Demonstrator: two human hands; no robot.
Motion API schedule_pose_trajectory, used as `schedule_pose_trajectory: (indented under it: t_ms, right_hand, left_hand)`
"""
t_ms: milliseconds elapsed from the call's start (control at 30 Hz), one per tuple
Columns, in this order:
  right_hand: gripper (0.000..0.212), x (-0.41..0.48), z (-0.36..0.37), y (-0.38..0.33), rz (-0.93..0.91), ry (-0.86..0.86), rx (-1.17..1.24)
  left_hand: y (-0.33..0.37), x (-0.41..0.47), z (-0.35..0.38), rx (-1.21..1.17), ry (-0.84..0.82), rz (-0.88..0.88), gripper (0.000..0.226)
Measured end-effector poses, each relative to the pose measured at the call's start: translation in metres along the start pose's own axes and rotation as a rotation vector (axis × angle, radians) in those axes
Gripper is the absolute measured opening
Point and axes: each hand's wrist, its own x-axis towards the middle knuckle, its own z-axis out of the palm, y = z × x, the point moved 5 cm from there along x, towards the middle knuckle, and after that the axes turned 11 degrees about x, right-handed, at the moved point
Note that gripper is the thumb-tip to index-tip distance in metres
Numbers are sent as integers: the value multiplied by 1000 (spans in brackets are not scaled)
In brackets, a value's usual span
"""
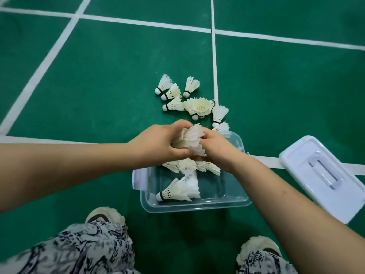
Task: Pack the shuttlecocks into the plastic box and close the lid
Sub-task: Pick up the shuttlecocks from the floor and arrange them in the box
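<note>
A clear plastic box (199, 205) stands open on the green floor between my feet. Inside lie several white feather shuttlecocks (178, 189), some under my hands. My left hand (160, 144) and my right hand (215, 149) meet above the box's far half, both closed around a bunch of shuttlecocks (192, 140). Several more loose shuttlecocks (194, 104) lie scattered on the floor just beyond the box. The white lid (324, 175), handle side up, rests on the floor to the right of the box.
The floor is a green court with white lines (215, 66). My two shoes (106, 215) and patterned trouser legs fill the bottom of the view, close to the box's near edge.
</note>
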Motion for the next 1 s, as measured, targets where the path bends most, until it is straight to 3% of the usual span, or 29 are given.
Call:
schedule_pose_trajectory:
  t_ms: [133,200,300,400,533,600,667,800,900,1000]
  right_hand:
    - [6,4,-16,3,-57,235,-83]
    - [16,-1,-28,-7,-133,349,-54]
    - [31,-9,-31,-18,-94,254,-112]
    - [24,-12,-24,-18,-75,153,-381]
    - [28,-14,-44,-24,-86,230,-436]
    - [20,-15,-63,-26,-57,268,-545]
    - [10,-16,-77,-19,30,255,-717]
    - [15,-14,-78,19,262,159,-1024]
    - [20,-4,-73,52,317,150,-1105]
    - [19,5,-68,74,348,159,-1026]
  left_hand:
    - [-12,5,4,18,-19,-76,42]
    - [-17,5,5,67,-24,-106,42]
    - [-22,6,9,136,-26,-153,43]
    - [-12,9,14,178,-25,-107,43]
    - [-7,15,21,237,-61,-69,51]
    - [-10,16,26,265,-90,-72,53]
    - [-14,14,33,293,-125,-70,54]
    - [-21,13,46,324,-162,-29,56]
    - [-21,15,52,354,-179,-13,57]
    - [-21,17,56,361,-182,-2,58]
